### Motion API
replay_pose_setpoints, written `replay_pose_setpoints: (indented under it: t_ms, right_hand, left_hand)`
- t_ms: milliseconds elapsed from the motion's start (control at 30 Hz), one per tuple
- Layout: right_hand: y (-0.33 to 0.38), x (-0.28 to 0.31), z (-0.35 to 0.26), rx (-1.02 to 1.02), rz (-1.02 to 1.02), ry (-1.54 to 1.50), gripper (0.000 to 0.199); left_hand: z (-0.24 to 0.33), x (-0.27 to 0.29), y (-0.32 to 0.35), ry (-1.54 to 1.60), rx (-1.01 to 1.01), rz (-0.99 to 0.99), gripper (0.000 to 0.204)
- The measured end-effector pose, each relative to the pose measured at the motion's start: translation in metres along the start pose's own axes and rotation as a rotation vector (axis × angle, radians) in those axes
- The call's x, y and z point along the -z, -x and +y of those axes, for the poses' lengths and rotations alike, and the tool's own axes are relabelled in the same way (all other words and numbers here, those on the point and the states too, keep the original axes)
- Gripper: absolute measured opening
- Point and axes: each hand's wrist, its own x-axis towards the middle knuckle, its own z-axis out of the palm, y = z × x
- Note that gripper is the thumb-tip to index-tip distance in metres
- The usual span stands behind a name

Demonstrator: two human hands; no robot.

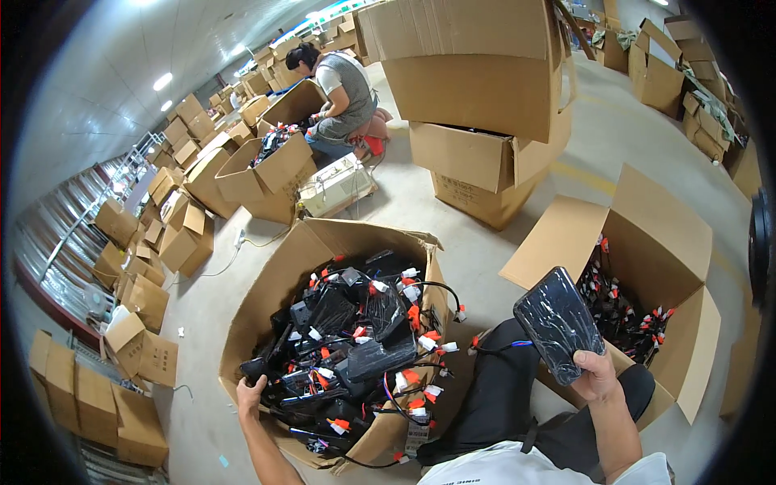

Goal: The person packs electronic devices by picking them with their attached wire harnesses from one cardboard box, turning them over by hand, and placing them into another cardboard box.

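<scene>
Gripping a black plastic-wrapped part [559, 325] at four o'clock, your right hand [596, 373] is closed around its lower end. Your left hand [250, 396], at seven o'clock, clutches black parts inside the open cardboard box [275, 283] of wired components.

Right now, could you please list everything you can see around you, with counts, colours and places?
wrapped black part: one, glossy black, held up at right
near box: one, brown, centre, full of black parts with red and white connectors
right box: one, brown, right, holding similar parts
stacked boxes: several, brown, top centre
co-worker: one, grey top, crouched at back
left hand: on near box's rim
right hand: gripping wrapped black part
</scene>
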Motion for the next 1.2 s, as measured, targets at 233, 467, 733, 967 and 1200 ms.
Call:
replay_pose_setpoints:
  t_ms: [233, 467, 733, 967, 1200]
  right_hand:
    - [0.008, 0.013, -0.001, 0.009, 0.036, -0.021, 0.067]
    - [0.018, 0.031, -0.006, 0.011, 0.075, -0.030, 0.066]
    - [0.027, 0.034, -0.015, 0.017, 0.086, -0.046, 0.065]
    - [0.033, 0.047, -0.019, 0.043, 0.096, -0.077, 0.065]
    - [0.032, 0.046, -0.033, 0.161, 0.120, -0.050, 0.067]
  left_hand:
    - [0.009, 0.011, 0.027, 0.119, -0.020, -0.104, 0.042]
    - [0.050, 0.007, 0.041, 0.065, -0.364, 0.014, 0.034]
    - [0.174, -0.008, 0.057, 0.187, -0.616, 0.132, 0.032]
    - [0.287, -0.042, 0.123, 0.134, -0.808, 0.174, 0.034]
    - [0.352, -0.080, 0.188, 0.476, -0.939, 0.031, 0.046]
